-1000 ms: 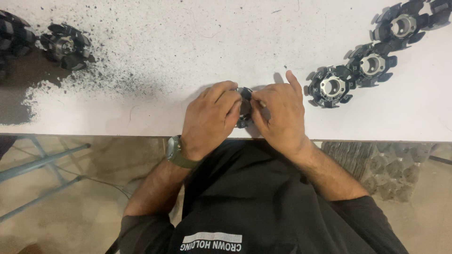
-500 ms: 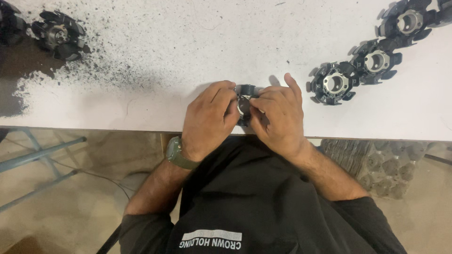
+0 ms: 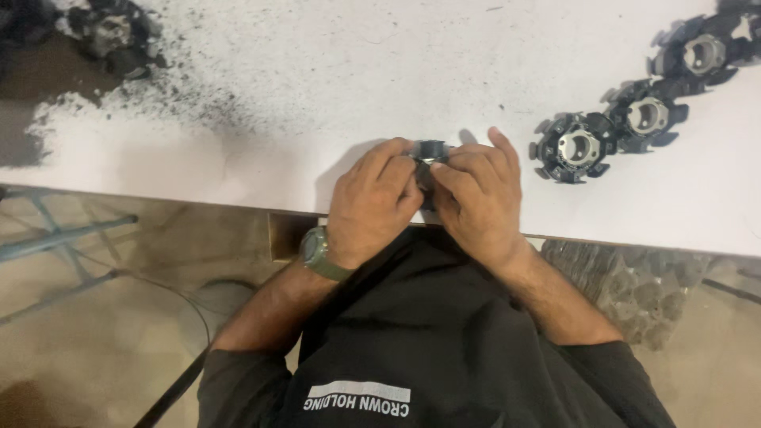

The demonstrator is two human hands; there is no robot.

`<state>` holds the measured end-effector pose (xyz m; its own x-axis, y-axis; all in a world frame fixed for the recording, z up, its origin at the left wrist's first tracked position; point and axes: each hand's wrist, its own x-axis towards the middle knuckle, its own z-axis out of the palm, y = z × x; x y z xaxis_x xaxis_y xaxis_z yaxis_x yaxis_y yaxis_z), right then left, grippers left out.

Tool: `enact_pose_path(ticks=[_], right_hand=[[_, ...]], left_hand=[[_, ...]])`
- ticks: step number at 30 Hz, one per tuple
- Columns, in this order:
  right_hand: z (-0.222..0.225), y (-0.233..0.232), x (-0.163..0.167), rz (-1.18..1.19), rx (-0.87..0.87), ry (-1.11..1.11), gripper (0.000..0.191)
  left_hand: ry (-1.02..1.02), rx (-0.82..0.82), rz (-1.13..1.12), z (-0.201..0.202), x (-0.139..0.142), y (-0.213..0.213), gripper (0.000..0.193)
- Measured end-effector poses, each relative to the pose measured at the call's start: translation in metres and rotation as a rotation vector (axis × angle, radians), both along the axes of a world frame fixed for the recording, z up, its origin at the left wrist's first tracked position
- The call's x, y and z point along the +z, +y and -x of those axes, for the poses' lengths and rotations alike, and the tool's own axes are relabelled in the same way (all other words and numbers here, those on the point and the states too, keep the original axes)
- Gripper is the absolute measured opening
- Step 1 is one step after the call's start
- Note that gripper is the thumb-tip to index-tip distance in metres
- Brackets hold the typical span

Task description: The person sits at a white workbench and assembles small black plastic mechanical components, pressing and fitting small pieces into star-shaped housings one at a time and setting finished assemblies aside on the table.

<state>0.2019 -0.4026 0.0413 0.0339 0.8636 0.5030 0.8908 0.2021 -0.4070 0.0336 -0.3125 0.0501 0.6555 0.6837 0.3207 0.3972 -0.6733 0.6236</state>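
Head view: both hands [image 3: 428, 198] around finned part [image 3: 430, 150]

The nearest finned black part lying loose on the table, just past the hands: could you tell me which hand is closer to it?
Right. The right hand lies just beside the finned black part, not touching it; the left hand is farther away, beyond the small dark piece both hands hold.

A worker in a black shirt [image 3: 444, 333] with pushed-up sleeves; white lettering across it; an olive-green wristwatch [image 3: 317, 252] on the left wrist.
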Motion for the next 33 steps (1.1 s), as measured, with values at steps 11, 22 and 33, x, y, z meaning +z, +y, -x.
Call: enact_pose_path(ticks=[11,22,33], right_hand=[[-0.063,-0.04,0.0,0.069,-0.222,0.023,0.022],[-0.121,-0.072,-0.015,0.065,-0.362,0.02,0.02],[-0.135,-0.076,-0.012,0.059,-0.376,0.025,0.021]], left_hand=[[0.107,0.602,-0.448,0.138,-0.014,0.147,0.07],[0.416,0.36,-0.405,0.131,0.017,0.151,0.124],[0.15,-0.16,-0.044,0.001,-0.006,0.038,0.115]])
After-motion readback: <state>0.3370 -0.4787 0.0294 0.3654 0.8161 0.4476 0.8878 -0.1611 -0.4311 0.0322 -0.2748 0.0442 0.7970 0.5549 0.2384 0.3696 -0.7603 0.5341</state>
